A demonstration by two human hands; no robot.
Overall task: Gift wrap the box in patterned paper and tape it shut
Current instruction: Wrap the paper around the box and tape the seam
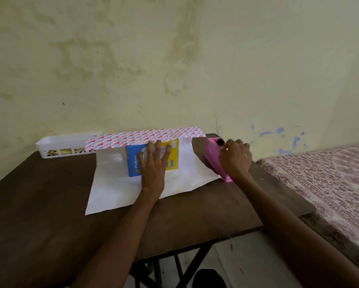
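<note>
Blue-and-yellow box [133, 165] on heart-patterned paper [143, 136].
Left hand [153, 167] presses flat on box; right hand [235, 157] grips pink tape dispenser [212, 154].

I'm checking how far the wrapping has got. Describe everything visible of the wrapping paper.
The wrapping paper is one thin sheet lying on the brown table, plain white side up. Its far part is folded up against the box, showing red, pink and blue hearts. The blue and yellow box stands on the sheet; the left hand presses flat on it, fingertips at the folded edge. The pink tape dispenser, gripped by the right hand, sits at its right edge.
</note>
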